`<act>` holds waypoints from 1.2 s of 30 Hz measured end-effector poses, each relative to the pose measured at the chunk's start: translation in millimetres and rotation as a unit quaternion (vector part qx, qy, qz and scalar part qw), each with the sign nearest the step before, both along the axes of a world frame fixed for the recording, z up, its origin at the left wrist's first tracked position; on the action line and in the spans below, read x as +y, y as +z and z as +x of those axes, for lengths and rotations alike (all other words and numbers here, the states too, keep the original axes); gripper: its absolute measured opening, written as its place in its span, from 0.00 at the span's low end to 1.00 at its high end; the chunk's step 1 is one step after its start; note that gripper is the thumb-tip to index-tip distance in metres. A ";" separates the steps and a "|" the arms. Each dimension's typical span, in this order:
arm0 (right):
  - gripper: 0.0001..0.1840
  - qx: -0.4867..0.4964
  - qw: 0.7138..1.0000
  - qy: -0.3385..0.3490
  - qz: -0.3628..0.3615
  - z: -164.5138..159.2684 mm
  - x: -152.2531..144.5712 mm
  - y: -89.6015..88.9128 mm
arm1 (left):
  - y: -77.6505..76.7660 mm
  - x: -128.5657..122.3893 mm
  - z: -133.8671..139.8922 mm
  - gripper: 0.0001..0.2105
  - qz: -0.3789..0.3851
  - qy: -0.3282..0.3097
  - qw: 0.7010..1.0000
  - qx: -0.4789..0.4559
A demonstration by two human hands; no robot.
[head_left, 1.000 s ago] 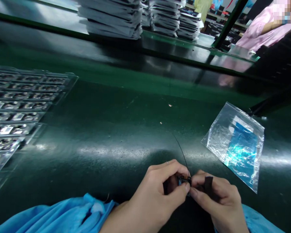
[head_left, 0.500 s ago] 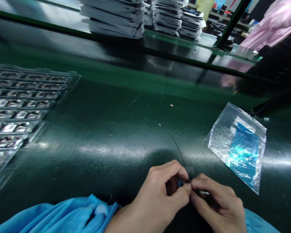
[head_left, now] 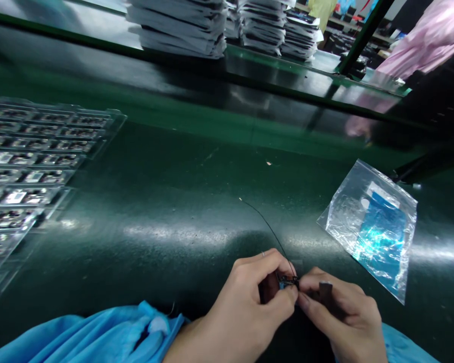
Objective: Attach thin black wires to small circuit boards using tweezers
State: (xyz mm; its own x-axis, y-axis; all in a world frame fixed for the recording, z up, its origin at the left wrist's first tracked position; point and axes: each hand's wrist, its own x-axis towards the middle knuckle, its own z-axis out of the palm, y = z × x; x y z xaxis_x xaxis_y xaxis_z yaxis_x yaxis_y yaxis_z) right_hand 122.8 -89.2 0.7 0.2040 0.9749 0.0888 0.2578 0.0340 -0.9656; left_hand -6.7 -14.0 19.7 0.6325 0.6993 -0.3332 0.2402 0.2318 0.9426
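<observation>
Centrally, both hands pinch one small black part (head_left: 286, 280): left hand (head_left: 249, 297) and right hand (head_left: 340, 312) equally near, its thin wire (head_left: 267, 227) running away up-left over the desk (head_left: 174, 201).

Left hand (head_left: 245, 302), right hand (head_left: 340, 312) pinch small part (head_left: 287, 280); thin wire (head_left: 267, 227) attached.
</observation>
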 end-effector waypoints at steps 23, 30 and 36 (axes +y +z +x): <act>0.07 0.000 1.000 0.012 -0.018 2.7 2.7 4.7 | -3.6 -0.4 -1.2 0.05 -0.003 0.002 1.000 0.000; 0.10 0.007 0.999 -0.025 -0.035 13.6 4.3 10.3 | -3.0 2.3 -1.5 0.06 -0.017 0.010 1.000 -0.023; 0.12 -0.098 0.988 -0.078 0.093 25.0 6.1 17.0 | -2.7 -1.8 -4.0 0.04 -0.033 0.026 0.998 -0.044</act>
